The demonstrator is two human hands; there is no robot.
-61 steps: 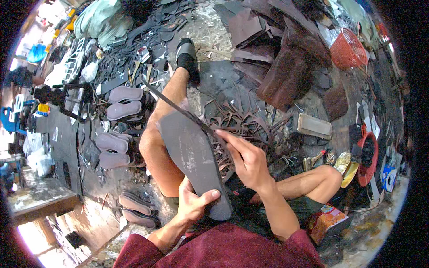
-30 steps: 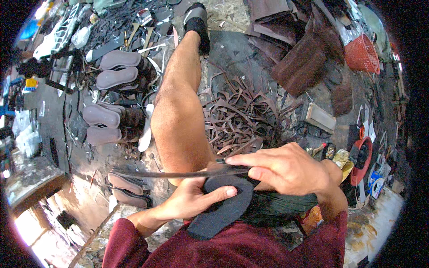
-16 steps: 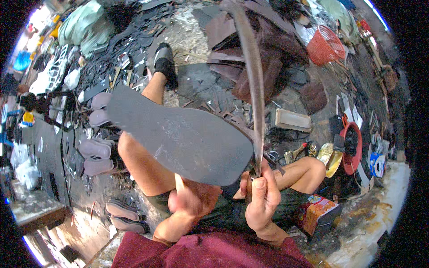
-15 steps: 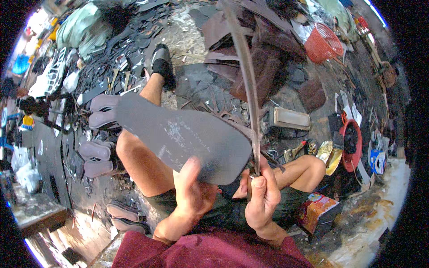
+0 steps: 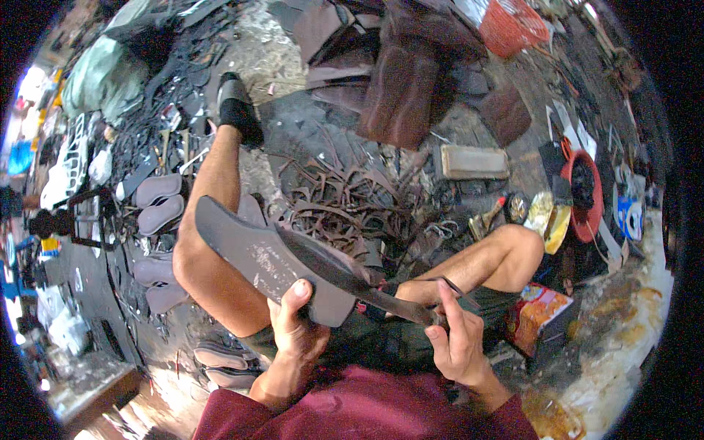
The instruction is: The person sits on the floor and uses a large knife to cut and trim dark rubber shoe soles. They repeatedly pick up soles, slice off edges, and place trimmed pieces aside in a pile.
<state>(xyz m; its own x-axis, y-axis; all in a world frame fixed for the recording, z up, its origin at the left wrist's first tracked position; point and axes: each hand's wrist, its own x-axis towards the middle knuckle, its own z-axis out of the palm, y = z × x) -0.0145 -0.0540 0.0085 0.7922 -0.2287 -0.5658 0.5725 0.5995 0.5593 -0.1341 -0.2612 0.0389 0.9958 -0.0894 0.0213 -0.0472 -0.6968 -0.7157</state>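
My left hand (image 5: 295, 323) grips the near edge of a grey shoe sole (image 5: 257, 268), its thumb flat on top. Pale scuff marks run over the sole's face, and its far end tilts up over my knee. At the right, my right hand (image 5: 460, 341) is closed round the end of a long narrow knife (image 5: 400, 304), index finger stretched out along it. The knife points left against the sole's right edge. A dark curved band lies along that edge; whether it is blade or sole material I cannot tell. The knife's handle is mostly hidden in my fingers.
Dark strap-like offcuts (image 5: 345, 205) lie heaped between my legs. Paired soles (image 5: 158, 205) line the floor at left. Beyond are brown sheets (image 5: 400, 95), a whitish block (image 5: 473, 162) and a red basket (image 5: 513, 28). A red basin (image 5: 584, 194) stands at right, near a colourful packet (image 5: 539, 312).
The knife has swung down from upright to lie leftward against the sole. My right hand has moved slightly right and down. The sole has tilted, its near end pulled lower and left.
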